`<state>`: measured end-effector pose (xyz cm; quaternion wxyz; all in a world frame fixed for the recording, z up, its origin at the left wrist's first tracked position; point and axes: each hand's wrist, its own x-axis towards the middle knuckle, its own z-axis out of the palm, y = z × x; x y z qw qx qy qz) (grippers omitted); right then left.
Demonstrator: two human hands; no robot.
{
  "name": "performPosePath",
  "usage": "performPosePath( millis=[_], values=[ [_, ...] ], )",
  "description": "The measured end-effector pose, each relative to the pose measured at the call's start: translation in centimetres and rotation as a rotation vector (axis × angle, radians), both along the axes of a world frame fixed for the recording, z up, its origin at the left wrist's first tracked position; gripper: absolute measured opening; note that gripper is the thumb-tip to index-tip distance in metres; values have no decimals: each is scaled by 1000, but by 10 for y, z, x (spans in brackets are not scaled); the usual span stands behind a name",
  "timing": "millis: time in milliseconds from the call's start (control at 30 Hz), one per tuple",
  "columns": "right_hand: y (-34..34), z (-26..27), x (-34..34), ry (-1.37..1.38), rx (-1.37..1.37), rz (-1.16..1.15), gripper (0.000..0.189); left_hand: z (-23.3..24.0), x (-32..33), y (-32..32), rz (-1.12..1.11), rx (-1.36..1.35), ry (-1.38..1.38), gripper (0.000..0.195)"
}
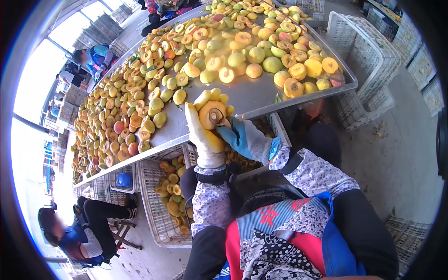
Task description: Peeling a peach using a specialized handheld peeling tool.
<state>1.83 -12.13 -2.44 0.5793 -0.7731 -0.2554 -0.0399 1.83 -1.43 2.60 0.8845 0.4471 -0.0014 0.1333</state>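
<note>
My left hand (205, 141), in a white glove stained yellow, holds a halved peach (205, 113) with its cut face turned up. My right hand (243, 138), in a blue-coated grey glove, grips a small pitting tool (221, 121). The tool's curved metal end is at the middle of the cut face, around the pit; its handle is mostly hidden by my fingers. Both hands are just over the near edge of a metal table (241, 94). Many halved peaches (227, 74) lie on that table, some with pits showing.
Below the table edge at left stands a white plastic crate (164, 224) of pitted peach halves (173, 199). Another crate (280, 129) sits under my hands, with dark scraps inside. White crates (381, 59) stand at right. A seated person (80, 238) is at lower left; others work beyond the table.
</note>
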Motion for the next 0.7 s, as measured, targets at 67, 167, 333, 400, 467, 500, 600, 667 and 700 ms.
performPosePath(
  millis=[67, 167, 333, 400, 467, 500, 600, 667, 700],
  values=[
    [-1, -1, -4, 70, -90, -5, 45, -4, -1, 4, 0, 30, 17, 58],
    [2, -6, -10, 122, -79, -5, 48, -14, 0, 10, 25, 65, 25, 56],
    [6, -10, -10, 221, 15, 21, 54, -25, 7, 10, 63, 161, -106, 53],
    [7, -15, -8, 179, -45, 1, 56, -21, 5, 4, 49, -6, -53, 53],
    [9, -15, -12, 195, -47, -21, 58, -16, 3, 2, 32, -103, -36, 53],
    [9, -15, -14, 206, -50, -35, 60, -16, 3, 2, 18, -122, -41, 53],
    [11, -24, -13, 63, -135, -34, 45, -18, 3, 2, 22, -111, -38, 52],
    [8, -25, -13, -102, -200, -12, 33, -17, 2, 3, 36, -86, -23, 52],
    [6, -25, -13, -198, -237, 4, 28, -17, 1, 3, 38, -80, -11, 51]
  ],
)
